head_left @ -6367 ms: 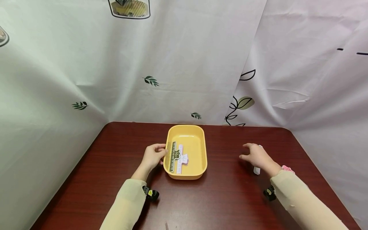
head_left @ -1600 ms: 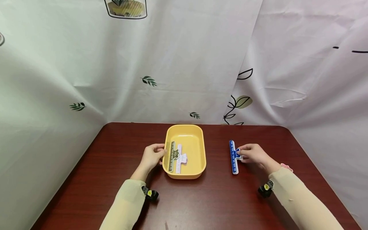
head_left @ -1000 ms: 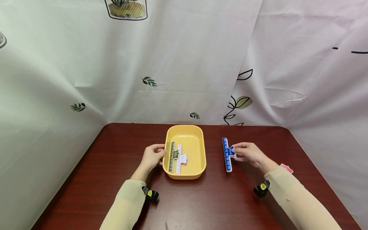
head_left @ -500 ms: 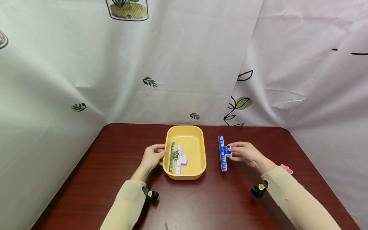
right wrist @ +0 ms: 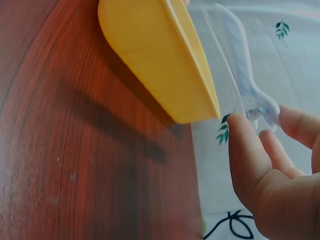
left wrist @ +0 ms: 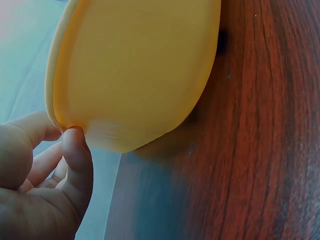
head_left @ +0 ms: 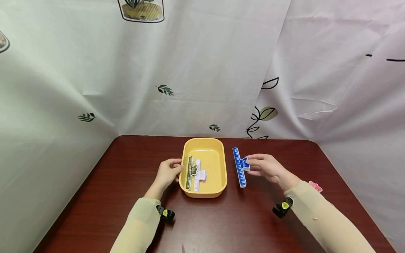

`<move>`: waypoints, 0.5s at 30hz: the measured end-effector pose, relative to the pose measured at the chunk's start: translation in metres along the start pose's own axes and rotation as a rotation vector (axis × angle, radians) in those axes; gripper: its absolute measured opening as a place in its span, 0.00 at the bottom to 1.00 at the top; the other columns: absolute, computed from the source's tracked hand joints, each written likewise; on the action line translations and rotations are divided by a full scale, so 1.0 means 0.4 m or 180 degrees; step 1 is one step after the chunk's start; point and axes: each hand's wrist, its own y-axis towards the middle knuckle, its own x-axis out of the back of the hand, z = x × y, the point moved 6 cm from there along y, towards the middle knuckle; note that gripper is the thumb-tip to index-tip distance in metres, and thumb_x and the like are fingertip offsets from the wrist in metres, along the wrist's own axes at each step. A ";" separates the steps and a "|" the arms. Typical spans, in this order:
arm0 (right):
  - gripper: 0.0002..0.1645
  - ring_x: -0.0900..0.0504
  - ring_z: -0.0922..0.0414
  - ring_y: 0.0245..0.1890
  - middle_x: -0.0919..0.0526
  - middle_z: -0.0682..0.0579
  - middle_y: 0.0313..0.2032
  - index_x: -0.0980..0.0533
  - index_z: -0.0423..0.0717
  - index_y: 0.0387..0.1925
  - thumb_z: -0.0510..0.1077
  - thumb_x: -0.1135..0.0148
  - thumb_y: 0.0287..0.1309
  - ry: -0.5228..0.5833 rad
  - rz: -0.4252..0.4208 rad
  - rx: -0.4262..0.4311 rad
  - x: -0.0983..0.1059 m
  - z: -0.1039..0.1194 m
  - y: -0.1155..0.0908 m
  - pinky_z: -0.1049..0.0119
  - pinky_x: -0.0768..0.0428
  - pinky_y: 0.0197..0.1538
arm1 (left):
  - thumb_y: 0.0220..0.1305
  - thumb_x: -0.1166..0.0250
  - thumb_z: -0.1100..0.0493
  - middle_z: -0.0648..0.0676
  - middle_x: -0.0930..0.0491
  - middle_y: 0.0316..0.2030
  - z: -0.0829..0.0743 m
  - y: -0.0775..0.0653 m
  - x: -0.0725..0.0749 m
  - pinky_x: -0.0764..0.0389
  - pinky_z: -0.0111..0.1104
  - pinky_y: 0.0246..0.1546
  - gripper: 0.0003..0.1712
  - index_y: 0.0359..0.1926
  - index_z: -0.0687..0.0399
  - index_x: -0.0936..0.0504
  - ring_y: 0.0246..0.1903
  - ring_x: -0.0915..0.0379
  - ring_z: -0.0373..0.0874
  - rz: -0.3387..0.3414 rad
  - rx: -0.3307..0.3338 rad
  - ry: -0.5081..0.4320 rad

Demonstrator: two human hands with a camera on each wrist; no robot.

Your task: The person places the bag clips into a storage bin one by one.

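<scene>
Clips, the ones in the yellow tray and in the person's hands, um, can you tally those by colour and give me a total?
Dark green clip, in the tray: 1
Pale lilac clip, in the tray: 1
Blue clip, held in the right hand: 1
Total: 3

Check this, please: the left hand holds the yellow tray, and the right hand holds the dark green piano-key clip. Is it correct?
Not quite: the right hand holds the blue piano-key clip, as the head view shows. The left hand does hold the yellow tray.
</scene>
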 end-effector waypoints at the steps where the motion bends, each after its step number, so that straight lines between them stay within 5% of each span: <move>1: 0.28 0.16 0.59 0.34 0.17 0.53 0.33 0.34 0.29 0.58 0.38 0.39 0.59 0.0014 0.0003 0.0001 -0.004 0.002 0.000 0.62 0.15 0.43 | 0.56 0.36 0.66 0.58 0.19 0.32 0.000 0.000 0.000 0.24 0.29 0.13 0.21 0.52 0.64 0.22 0.16 0.29 0.38 -0.0004 -0.0001 -0.0004; 15: 0.34 0.17 0.61 0.36 0.17 0.53 0.35 0.41 0.24 0.64 0.37 0.42 0.61 0.0000 0.0153 -0.0039 -0.046 0.015 0.007 0.62 0.16 0.44 | 0.56 0.36 0.66 0.60 0.19 0.33 0.000 0.002 0.001 0.24 0.28 0.13 0.21 0.53 0.66 0.22 0.16 0.28 0.37 -0.0011 -0.0009 -0.0014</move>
